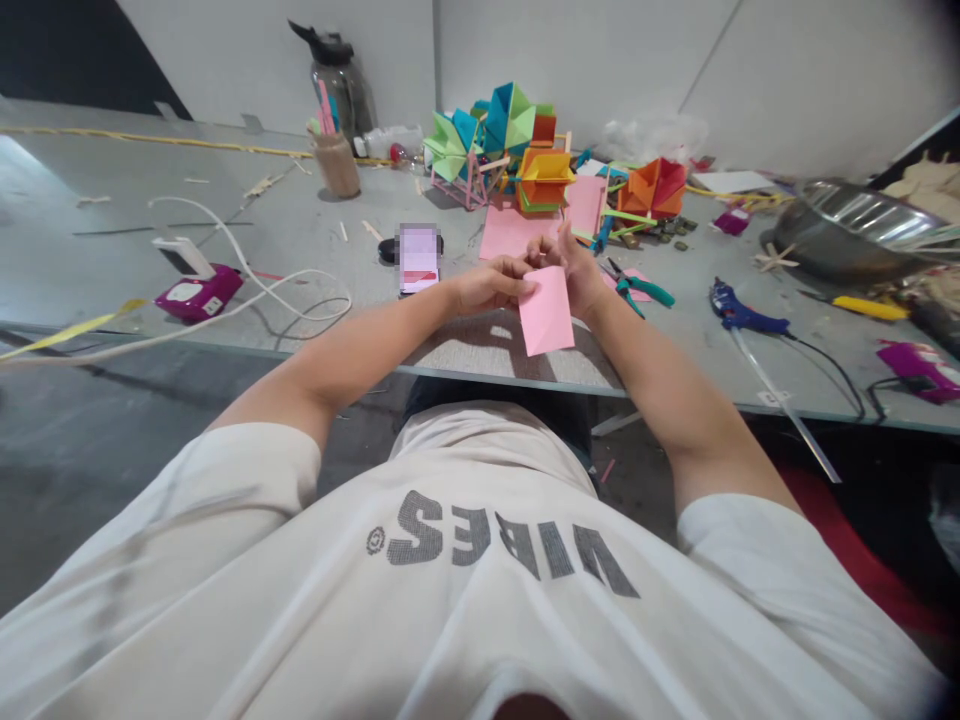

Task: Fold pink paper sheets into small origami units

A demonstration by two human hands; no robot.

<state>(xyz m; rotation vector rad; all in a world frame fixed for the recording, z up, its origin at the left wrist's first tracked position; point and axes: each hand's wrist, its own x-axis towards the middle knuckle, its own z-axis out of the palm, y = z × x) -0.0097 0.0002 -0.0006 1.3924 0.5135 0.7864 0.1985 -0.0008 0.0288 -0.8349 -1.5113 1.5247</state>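
A small folded sheet of pink paper (547,315) hangs between my hands, just above the front edge of the table. My left hand (495,284) pinches its upper left side between thumb and fingers. Along the upper right side, my right hand (576,268) has its fingers bent behind and around the paper; part of that grip is hidden. Larger pink sheets (504,230) lie flat on the table behind my hands. Close to my right forearm rest teal-handled pliers (646,290) on a pink scrap.
Folded paper shapes in green, blue and orange (544,180) stand at the back. A phone (420,260) lies left of my hands. To the right are a blue glue gun (750,312), a yellow-handled tool (870,307) and a metal bowl (840,235). A white cable (300,285) loops at left.
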